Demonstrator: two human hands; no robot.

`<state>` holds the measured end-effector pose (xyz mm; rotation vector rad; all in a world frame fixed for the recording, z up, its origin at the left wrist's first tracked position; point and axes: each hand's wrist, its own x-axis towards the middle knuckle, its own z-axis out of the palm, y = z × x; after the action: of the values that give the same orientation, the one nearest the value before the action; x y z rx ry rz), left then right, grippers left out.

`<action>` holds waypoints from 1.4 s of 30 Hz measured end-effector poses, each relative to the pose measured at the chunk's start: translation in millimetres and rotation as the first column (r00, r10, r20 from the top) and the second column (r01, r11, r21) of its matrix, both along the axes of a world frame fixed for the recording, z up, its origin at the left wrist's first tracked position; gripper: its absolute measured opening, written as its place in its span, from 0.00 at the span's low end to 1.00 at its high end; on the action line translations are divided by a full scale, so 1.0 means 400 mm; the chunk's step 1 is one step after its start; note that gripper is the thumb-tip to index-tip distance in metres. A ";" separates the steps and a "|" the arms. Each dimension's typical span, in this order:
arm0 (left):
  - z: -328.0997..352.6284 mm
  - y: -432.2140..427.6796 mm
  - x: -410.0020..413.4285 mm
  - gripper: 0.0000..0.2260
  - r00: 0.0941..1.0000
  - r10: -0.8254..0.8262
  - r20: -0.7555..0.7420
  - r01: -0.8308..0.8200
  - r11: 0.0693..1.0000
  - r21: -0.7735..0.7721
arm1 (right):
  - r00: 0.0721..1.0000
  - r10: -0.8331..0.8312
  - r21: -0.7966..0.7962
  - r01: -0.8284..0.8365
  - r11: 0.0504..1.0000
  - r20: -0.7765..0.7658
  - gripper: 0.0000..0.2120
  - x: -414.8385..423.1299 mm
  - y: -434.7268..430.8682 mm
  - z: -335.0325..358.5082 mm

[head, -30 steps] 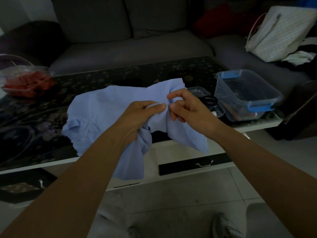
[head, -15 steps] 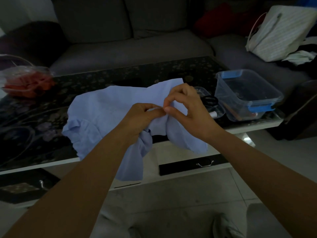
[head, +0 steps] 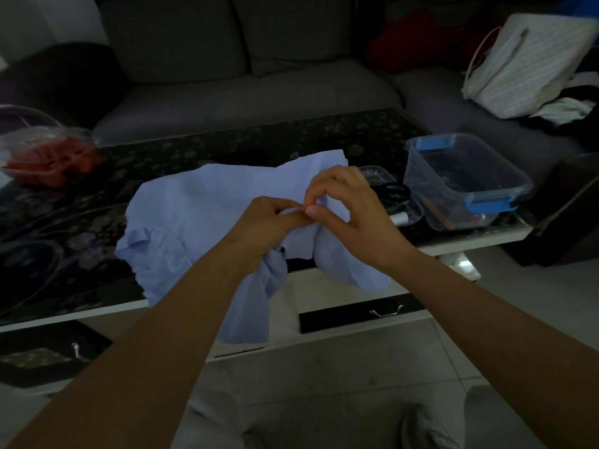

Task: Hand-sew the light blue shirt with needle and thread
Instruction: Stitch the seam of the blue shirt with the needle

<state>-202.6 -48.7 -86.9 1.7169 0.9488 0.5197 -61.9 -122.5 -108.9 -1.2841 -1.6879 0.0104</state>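
Note:
The light blue shirt (head: 194,222) lies crumpled on the dark coffee table (head: 227,150), part of it hanging over the front edge. My left hand (head: 269,225) grips a bunched fold of the shirt, thumb on top. My right hand (head: 350,209) meets it from the right, thumb and forefinger pinched together at the fold's edge. A thin pale sliver shows at that pinch, probably the needle; the thread is too fine to see in this dim light.
A clear plastic box with blue clips (head: 466,183) stands at the table's right end, with a small clear tray (head: 395,202) holding black scissors beside it. A clear bag with red contents (head: 48,150) sits far left. A grey sofa (head: 243,85) and a striped bag (head: 525,66) lie behind.
My right hand has turned and lifted over the fold, its fingers arching up while the pinch stays at the fabric's edge. The left hand keeps its grip, almost still.

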 end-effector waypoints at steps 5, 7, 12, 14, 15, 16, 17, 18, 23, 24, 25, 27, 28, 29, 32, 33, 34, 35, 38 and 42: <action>0.000 -0.002 0.000 0.07 1.000 -0.014 0.022 0.013 0.999 0.043 | 0.968 0.138 -0.081 -0.158 0.984 -0.211 0.05 -0.005 -0.018 0.016; -0.003 -0.004 0.002 0.08 1.000 -0.019 0.010 0.018 0.999 0.050 | 0.943 0.175 -0.096 -0.210 0.973 -0.282 0.05 -0.003 -0.025 0.015; -0.004 0.000 0.009 0.13 0.992 0.003 -0.124 0.014 0.991 0.129 | 0.979 0.123 -0.061 -0.134 0.989 -0.164 0.07 -0.027 -0.028 0.017; -0.008 0.002 0.007 0.17 0.991 0.036 -0.126 -0.017 0.989 0.147 | 0.969 0.137 -0.071 -0.155 0.985 -0.204 0.06 -0.039 -0.030 0.026; -0.009 0.005 0.002 0.17 0.992 0.070 -0.108 -0.055 0.989 0.136 | 0.942 0.180 -0.116 -0.220 0.969 -0.282 0.05 -0.039 -0.033 0.033; -0.009 0.010 -0.004 0.16 0.991 0.095 -0.091 -0.084 0.990 0.116 | 0.889 0.234 -0.182 -0.325 0.928 -0.394 0.05 -0.035 -0.037 0.042; -0.009 0.014 -0.010 0.14 0.992 0.110 -0.062 -0.105 0.992 0.073 | 0.802 0.280 -0.257 -0.465 0.847 -0.528 0.06 -0.029 -0.043 0.053; -0.009 0.017 -0.015 0.12 0.993 0.120 -0.012 -0.120 0.993 0.014 | 0.695 0.297 -0.337 -0.620 0.708 -0.655 0.07 -0.021 -0.052 0.062; -0.013 0.033 -0.026 0.11 0.967 0.249 0.062 -0.249 0.969 -0.004 | 0.502 0.401 -0.615 -0.754 -0.232 -0.767 0.10 -0.018 -0.093 0.078; -0.013 0.033 -0.027 0.10 0.966 0.244 0.083 -0.243 0.970 -0.017 | 0.505 0.409 -0.628 -0.734 -0.261 -0.760 0.10 -0.017 -0.096 0.077; -0.012 0.032 -0.028 0.08 0.967 0.234 0.097 -0.233 0.972 -0.024 | 0.548 0.385 -0.651 -0.727 -0.220 -0.742 0.09 -0.015 -0.095 0.075; -0.010 0.027 -0.030 0.08 0.969 0.226 0.102 -0.224 0.974 -0.036 | 0.679 0.258 -0.688 -0.722 0.071 -0.687 0.05 -0.012 -0.082 0.068; -0.010 0.025 -0.032 0.10 0.969 0.221 0.109 -0.217 0.975 -0.051 | 0.732 0.158 -0.678 -0.676 0.289 -0.662 0.03 -0.012 -0.073 0.064; -0.010 0.022 -0.032 0.11 0.970 0.207 0.126 -0.199 0.977 -0.070 | 0.770 0.056 -0.648 -0.571 0.504 -0.635 0.02 -0.013 -0.062 0.059; -0.008 0.016 -0.029 0.14 0.967 0.162 0.196 -0.145 0.984 -0.099 | 0.856 -0.142 -0.493 -0.144 0.858 -0.497 0.05 -0.013 -0.033 0.040; -0.009 0.015 -0.026 0.15 0.966 0.154 0.207 -0.135 0.985 -0.104 | 0.874 -0.164 -0.447 -0.066 0.892 -0.457 0.06 -0.014 -0.024 0.031; -0.010 0.015 -0.024 0.16 0.966 0.143 0.214 -0.123 0.987 -0.106 | 0.886 -0.178 -0.410 -0.015 0.912 -0.428 0.07 -0.018 -0.019 0.022; -0.010 0.013 -0.019 0.15 0.966 0.131 0.222 -0.109 0.988 -0.108 | 0.896 -0.191 -0.378 0.028 0.925 -0.400 0.07 -0.020 -0.014 0.014; -0.012 0.009 -0.008 0.11 0.960 0.135 0.244 -0.098 0.983 -0.157 | 0.918 -0.243 -0.327 0.136 0.935 -0.314 0.07 -0.026 0.000 -0.011; -0.020 0.014 -0.003 0.06 0.952 0.160 0.260 -0.116 0.977 -0.177 | 0.916 -0.249 -0.302 0.152 0.941 -0.315 0.07 -0.021 0.003 -0.011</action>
<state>-203.7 -42.9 -95.1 1.3993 0.8895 0.7329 -70.3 -121.3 -113.2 -1.5547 -1.2714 0.3405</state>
